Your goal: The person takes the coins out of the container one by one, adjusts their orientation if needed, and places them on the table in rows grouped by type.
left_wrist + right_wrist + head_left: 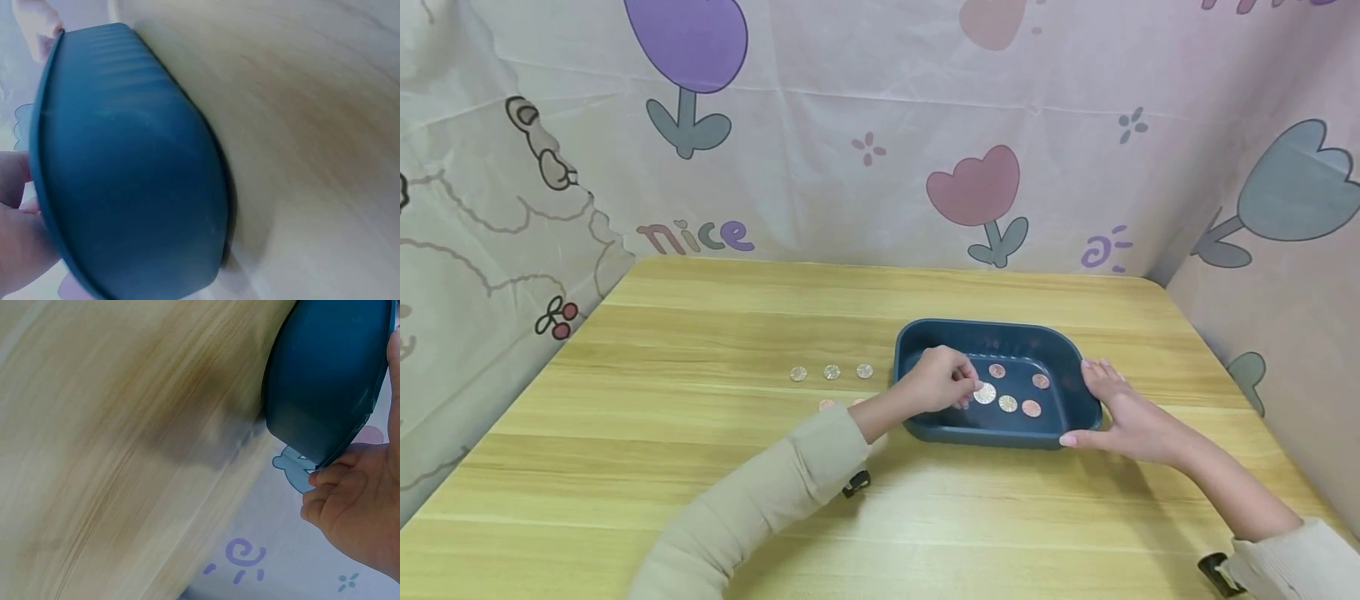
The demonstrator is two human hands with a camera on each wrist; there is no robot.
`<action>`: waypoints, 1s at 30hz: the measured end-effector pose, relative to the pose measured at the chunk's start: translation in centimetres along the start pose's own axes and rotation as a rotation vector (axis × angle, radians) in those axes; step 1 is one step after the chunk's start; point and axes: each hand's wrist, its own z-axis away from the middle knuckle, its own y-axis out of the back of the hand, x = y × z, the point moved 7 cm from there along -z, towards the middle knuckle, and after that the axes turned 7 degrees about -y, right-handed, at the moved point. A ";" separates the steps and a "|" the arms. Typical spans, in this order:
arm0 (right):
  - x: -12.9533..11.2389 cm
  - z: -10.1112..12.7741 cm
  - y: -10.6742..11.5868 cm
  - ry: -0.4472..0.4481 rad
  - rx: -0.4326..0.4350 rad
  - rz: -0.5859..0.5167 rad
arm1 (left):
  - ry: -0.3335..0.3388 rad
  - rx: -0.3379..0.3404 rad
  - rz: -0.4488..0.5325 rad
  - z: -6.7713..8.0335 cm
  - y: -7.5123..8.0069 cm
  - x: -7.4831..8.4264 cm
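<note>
In the head view, my left hand (942, 379) reaches over the near side of a dark blue plastic bin (992, 435). Its thumb and fingertips pinch a silvery coin (984, 393) inside the bin. Around it on the bin floor lie several coins, among them a copper coin (1040, 381) and a golden coin (1007, 403). My right hand (1123, 417) holds the bin's right end, fingers at the rim and thumb at the front corner. The right wrist view shows that hand (356, 500) against the bin (325, 375). The left wrist view shows the bin's outer wall (131, 169), hiding the coins.
Left of the bin, three pale coins (832, 372) lie in a row on the wooden table (700, 333). Below them, copper coins (827, 405) are partly hidden by my left forearm. A printed cloth (820, 125) hangs behind the table and along its sides.
</note>
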 end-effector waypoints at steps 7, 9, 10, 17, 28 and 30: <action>-0.1 0.0 0.0 0.012 0.001 -0.002 | -0.018 0.034 0.000 1.3 1.9 -0.1; -0.1 0.0 0.0 0.012 0.001 0.000 | -0.027 0.050 -0.005 1.7 2.5 -0.3; -0.1 0.0 0.0 0.012 0.000 0.000 | -0.029 0.059 -0.004 1.8 2.8 -0.4; -0.1 0.1 0.0 0.004 0.001 0.009 | -0.017 0.123 0.069 3.1 4.8 -1.7; -0.3 0.1 0.0 0.003 0.003 0.012 | 0.045 0.199 0.104 5.5 7.9 -3.1; -0.3 0.1 0.0 0.003 0.003 0.013 | 0.056 0.209 0.102 5.9 8.4 -3.5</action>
